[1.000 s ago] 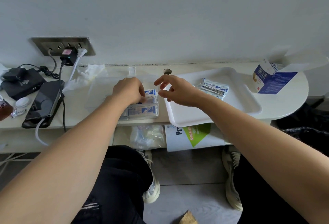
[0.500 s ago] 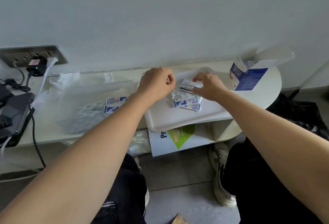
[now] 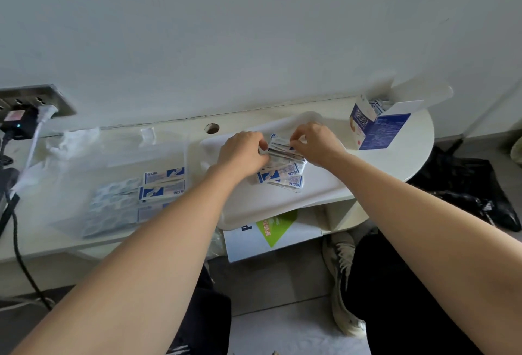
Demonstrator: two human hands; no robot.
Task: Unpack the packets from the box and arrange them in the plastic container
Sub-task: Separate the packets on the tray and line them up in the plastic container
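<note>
A loose pile of blue-and-white packets [image 3: 282,175] lies on the white tray [image 3: 268,210]. My left hand [image 3: 243,152] and my right hand [image 3: 317,142] meet over the pile's far end, and each pinches the same small stack of packets from its own side. To the left stands the clear plastic container [image 3: 118,202], with three packets [image 3: 163,185] stacked flat in its right part. The opened blue-and-white box [image 3: 375,126] stands at the table's far right, with more packets showing in its top.
A wall socket with a plugged-in black charger [image 3: 18,126] and cables is at the far left. Crumpled clear plastic wrap [image 3: 70,140] lies behind the container. A cable hole [image 3: 211,128] sits behind the tray. A printed carton [image 3: 268,233] and black bag [image 3: 466,188] are below the table.
My left hand left the container and both hands moved right onto the tray's packet pile, where they now pinch a small stack. My view turned right.
</note>
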